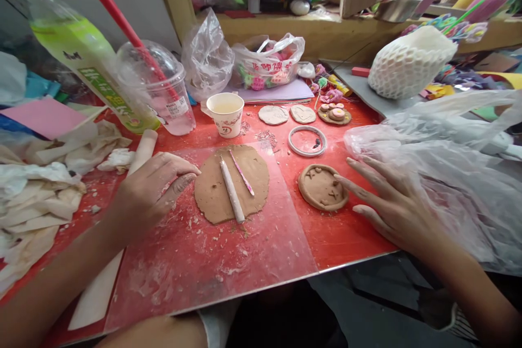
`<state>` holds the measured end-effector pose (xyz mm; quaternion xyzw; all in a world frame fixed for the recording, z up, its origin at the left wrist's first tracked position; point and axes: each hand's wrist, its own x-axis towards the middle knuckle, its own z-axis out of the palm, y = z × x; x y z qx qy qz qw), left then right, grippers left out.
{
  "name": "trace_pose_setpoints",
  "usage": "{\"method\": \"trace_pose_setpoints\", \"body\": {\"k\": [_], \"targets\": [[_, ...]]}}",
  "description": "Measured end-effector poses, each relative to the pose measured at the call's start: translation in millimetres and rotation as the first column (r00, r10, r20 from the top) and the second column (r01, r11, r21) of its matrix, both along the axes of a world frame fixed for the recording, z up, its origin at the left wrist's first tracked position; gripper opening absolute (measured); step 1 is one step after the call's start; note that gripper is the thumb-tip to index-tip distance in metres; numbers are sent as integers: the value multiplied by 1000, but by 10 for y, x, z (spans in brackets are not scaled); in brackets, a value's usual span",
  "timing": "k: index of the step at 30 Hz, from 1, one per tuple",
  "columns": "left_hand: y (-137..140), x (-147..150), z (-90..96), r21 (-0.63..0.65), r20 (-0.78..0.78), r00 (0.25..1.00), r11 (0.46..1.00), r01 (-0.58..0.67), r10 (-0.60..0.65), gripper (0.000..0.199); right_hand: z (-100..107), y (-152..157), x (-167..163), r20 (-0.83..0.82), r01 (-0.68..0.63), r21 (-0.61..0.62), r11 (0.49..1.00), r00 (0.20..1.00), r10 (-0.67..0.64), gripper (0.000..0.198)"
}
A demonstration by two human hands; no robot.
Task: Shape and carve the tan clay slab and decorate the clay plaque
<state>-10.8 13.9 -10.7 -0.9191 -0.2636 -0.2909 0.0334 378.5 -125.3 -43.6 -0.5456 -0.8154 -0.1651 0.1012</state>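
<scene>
My left hand (157, 185) hovers at the left edge of a flat brown clay slab (210, 196), its fingers bent together and its thumb tucked close beneath; nothing shows in it. On the slab lie a pale, clay-dusted stick (231, 190) and a thin pink-and-white tool (241, 173). With fingers spread, my right hand (391, 201) reaches over the right side of a round clay disc (320, 187). Its index fingertip is at the disc's raised rim. Small marks and clay bits sit inside that rim. Behind it rests a roll of tape (307, 141).
A clear plastic sheet (212, 266) covers part of the red table. Behind stand a paper cup (225, 114), a plastic cup (179, 103) and a green drink bottle (98, 70). Crumpled tissues (36, 201) lie left, a rolling pin (142, 151) beside my left hand, plastic bags (457, 174) right.
</scene>
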Motion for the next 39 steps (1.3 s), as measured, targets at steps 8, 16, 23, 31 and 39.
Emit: {"method": "trace_pose_setpoints", "body": {"k": [8,16,23,31,39], "targets": [[-9,2,2,-7,-10,1000,1000,8,-8,7,-7,-1,-4,-5,-12,-15,1000,1000,12,64],[-2,-9,-18,-34,-11,1000,999,0,0,8,-18,-7,19,-28,-32,-25,999,999,32,61],[-5,7,-14,2,-9,1000,1000,9,-9,7,-1,-5,-21,-49,15,-51,999,999,-18,63],[-15,-4,-6,-40,-13,1000,999,7,-8,8,-23,14,-12,-40,6,-62,998,999,-9,63],[-15,10,2,-18,-14,1000,1000,9,-9,8,-21,13,-19,-62,-4,-83,997,998,-1,59]]}}
